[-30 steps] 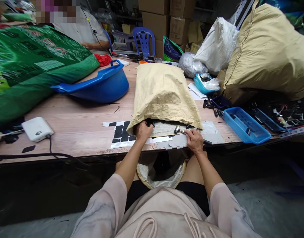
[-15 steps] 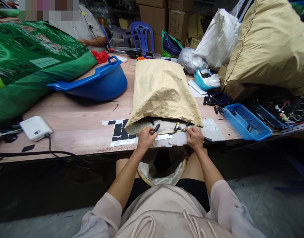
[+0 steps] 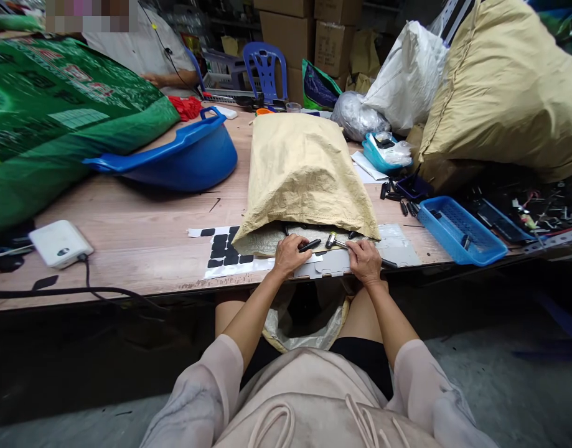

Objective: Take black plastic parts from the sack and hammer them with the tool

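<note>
My left hand (image 3: pixel 289 255) is closed on a small black tube-shaped piece (image 3: pixel 312 245) that points right, towards the hammer's head. In my right hand (image 3: pixel 365 261) is a small hammer (image 3: pixel 331 240) with a metal head, one yellowish face and one dark face; its black handle end sticks out to the right. Both hands are at the front edge of the table, before the mouth of a tan woven sack (image 3: pixel 307 165) that lies flat. Dark pieces show just inside that mouth. Between my knees hangs another open sack (image 3: pixel 330 333).
A white sheet of black stickers (image 3: pixel 225 249) lies left of my hands. Farther left are a blue basin (image 3: pixel 192 155), a white box (image 3: pixel 61 242) with cables and a green sack (image 3: pixel 80 124). To the right stands a blue basket (image 3: pixel 463 230). A person (image 3: pixel 145 56) sits across the table.
My left hand has moved right with the black piece, which has turned from steeply slanted to nearly level and is now closer to the hammer's head. The right hand stays about where it was.
</note>
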### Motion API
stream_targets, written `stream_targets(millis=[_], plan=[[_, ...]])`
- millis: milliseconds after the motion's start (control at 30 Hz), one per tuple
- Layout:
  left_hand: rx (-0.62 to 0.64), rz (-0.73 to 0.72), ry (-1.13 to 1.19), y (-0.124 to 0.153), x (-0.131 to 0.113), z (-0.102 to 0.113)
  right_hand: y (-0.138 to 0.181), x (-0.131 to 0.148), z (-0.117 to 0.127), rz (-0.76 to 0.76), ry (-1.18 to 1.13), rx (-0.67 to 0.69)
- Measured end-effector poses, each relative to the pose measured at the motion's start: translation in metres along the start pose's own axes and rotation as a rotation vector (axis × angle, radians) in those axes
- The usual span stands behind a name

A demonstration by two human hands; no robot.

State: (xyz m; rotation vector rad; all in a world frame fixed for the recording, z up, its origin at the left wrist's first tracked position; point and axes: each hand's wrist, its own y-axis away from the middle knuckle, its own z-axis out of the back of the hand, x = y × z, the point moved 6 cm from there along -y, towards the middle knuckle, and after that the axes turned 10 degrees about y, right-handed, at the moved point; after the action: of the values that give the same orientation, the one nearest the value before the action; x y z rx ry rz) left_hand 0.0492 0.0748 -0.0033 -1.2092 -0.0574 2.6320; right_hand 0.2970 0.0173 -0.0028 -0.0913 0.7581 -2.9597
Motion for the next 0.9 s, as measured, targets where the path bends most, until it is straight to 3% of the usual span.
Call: stream_targets(millis=[300,533,900], plan=[[0.018,0.042,0.067,-0.001,0.004,-0.002,-0.006,-0.005,0.005,-0.042,-0.099,-0.006],[0.021,0.054,0.089,-0.003,0.004,-0.002,-0.008,0.039,0.024,-0.044,-0.267,-0.005],[0.008,0.086,0.151,-0.003,0.003,0.000,-0.007,0.073,0.031,0.027,-0.111,0.056]])
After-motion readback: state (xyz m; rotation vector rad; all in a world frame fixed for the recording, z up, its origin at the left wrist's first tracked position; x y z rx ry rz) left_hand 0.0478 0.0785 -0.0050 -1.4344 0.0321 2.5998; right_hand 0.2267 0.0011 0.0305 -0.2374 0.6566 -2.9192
